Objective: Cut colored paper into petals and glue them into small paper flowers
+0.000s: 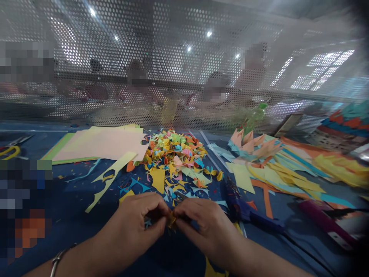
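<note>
My left hand (141, 217) and my right hand (203, 219) meet low in the middle, fingertips almost touching. Both pinch a small yellow paper piece (172, 220), mostly hidden by the fingers. A pointed grey tip (181, 195), perhaps a scissor blade, shows just above my right fingers. Directly beyond the hands lies a heap of small coloured paper pieces (173, 148), many curled or folded. Loose cut scraps, among them a yellow scrap (157, 180), are spread between heap and hands.
Stacked paper sheets (100, 144) and yellow-handled scissors (11, 152) lie left. To the right are a blue glue gun (248, 213) with its cord, paper strips (288, 173), a purple object (327, 223) and a green bottle (253, 119). A perforated metal screen (173, 57) stands behind; people show through it.
</note>
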### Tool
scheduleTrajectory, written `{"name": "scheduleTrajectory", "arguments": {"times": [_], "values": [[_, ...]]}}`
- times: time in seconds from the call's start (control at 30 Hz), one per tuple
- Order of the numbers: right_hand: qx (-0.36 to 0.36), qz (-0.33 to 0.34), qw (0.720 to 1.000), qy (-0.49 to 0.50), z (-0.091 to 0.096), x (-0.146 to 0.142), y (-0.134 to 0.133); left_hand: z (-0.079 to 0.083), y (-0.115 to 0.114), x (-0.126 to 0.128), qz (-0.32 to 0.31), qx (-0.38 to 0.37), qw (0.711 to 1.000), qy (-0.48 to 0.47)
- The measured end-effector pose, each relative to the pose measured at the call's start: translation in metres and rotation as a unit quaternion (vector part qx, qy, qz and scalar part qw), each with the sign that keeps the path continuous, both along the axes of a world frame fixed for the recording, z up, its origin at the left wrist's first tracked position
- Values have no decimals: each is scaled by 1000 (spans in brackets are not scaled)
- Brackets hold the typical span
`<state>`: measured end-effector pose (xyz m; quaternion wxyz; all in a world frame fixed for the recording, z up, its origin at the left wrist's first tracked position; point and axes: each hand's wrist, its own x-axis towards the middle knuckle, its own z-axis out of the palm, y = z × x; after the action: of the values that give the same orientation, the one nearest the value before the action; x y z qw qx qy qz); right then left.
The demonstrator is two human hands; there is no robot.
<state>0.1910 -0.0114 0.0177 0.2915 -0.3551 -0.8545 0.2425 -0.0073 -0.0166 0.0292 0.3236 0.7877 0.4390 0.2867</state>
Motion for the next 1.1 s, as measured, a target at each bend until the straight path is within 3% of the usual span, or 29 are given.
{"name": "scheduleTrajectory", "arguments": {"times": [0.4, 0.83, 1.1], "values": [[63, 13, 998, -10, -3, -2, 1, -8, -4, 5, 63, -163, 981, -87], [77, 10, 997, 28, -5, -2, -2, -9, -5, 5, 16, -71, 996, -60], [121, 21, 992, -13, -2, 0, -1, -9, -6, 6, -4, 1, 1000, -14]]}}
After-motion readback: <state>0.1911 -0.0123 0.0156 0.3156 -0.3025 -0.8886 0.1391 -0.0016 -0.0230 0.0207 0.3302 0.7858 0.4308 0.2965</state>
